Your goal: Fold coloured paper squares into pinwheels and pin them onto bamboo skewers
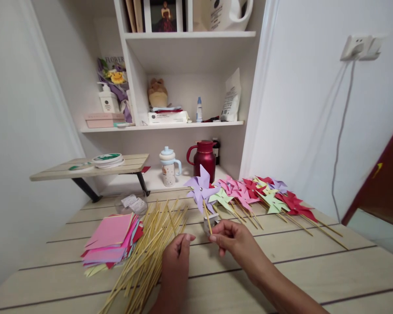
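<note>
My right hand [231,237] pinches the thin wooden stick of a lilac paper pinwheel [201,188], which stands upright with a small pin at its centre. A small grey object [210,222] lies just behind that stick, partly covered. Beside the loose bundle of thin sticks [147,244], my left hand [177,257] is closed, its thumb over curled fingers. Whether anything is inside it is hidden. More pinwheels in pink [240,192], pale green [274,203] and red [294,205] lie behind and to the right of my right hand.
Left of the sticks sits a stack of coloured paper squares [109,235], with a clear container [131,204] behind. A small raised stand [131,162] carries rolls of tape [107,159]. At the back are a cup [169,168], a red jug [205,159] and shelves [190,37].
</note>
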Action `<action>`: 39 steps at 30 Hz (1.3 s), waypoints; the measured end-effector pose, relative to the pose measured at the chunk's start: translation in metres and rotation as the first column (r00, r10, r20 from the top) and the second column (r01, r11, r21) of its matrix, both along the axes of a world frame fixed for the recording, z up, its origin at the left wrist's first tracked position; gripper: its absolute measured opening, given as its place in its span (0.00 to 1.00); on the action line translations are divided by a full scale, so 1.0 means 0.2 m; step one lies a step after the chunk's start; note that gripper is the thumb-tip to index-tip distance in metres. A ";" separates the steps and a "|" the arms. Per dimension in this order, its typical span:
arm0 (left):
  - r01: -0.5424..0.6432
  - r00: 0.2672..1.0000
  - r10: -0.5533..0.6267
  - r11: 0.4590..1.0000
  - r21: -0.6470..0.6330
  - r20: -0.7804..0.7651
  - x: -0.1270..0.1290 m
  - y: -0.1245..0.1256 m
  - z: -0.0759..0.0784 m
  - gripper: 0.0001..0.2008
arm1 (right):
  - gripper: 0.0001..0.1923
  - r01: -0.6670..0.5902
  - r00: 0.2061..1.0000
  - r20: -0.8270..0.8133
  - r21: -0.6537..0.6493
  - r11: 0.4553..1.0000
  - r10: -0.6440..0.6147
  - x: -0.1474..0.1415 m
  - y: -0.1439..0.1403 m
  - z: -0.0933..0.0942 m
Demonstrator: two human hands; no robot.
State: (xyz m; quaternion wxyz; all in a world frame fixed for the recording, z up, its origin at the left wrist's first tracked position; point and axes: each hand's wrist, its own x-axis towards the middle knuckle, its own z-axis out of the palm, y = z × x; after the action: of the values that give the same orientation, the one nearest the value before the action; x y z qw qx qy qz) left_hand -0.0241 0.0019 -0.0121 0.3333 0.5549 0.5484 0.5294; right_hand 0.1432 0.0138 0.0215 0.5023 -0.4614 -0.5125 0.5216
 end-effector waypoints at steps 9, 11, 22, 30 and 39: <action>-0.034 0.999 0.034 0.999 0.003 -0.027 -0.02 0.03 -0.01 0.19 | 0.14 0.058 0.998 0.003 0.055 0.997 -0.058 0.05 0.05 0.02; -0.037 0.999 0.037 0.999 -0.006 -0.037 -0.03 0.04 -0.01 0.20 | 0.13 0.094 0.995 0.019 0.075 0.993 -0.096 0.10 0.08 0.04; -0.007 0.995 0.002 0.999 -0.052 -0.104 -0.03 0.06 -0.01 0.19 | 0.09 0.415 0.854 0.260 0.185 0.891 -0.451 0.70 0.16 -0.02; 0.033 0.991 -0.042 0.997 -0.068 -0.129 -0.03 0.07 -0.02 0.21 | 0.06 0.519 0.728 0.422 0.174 0.837 -0.540 0.89 0.17 -0.22; 0.049 0.988 -0.062 0.994 -0.095 -0.144 -0.01 0.06 0.02 0.20 | 0.08 0.542 0.653 0.513 0.196 0.817 -0.557 0.95 0.21 -0.28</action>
State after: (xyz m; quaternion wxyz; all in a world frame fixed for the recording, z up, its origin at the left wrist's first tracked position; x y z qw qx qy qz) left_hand -0.0270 0.0135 -0.0074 0.3318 0.5915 0.5795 0.4519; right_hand 0.3322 0.0566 -0.0344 0.4733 -0.7174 -0.4770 0.1838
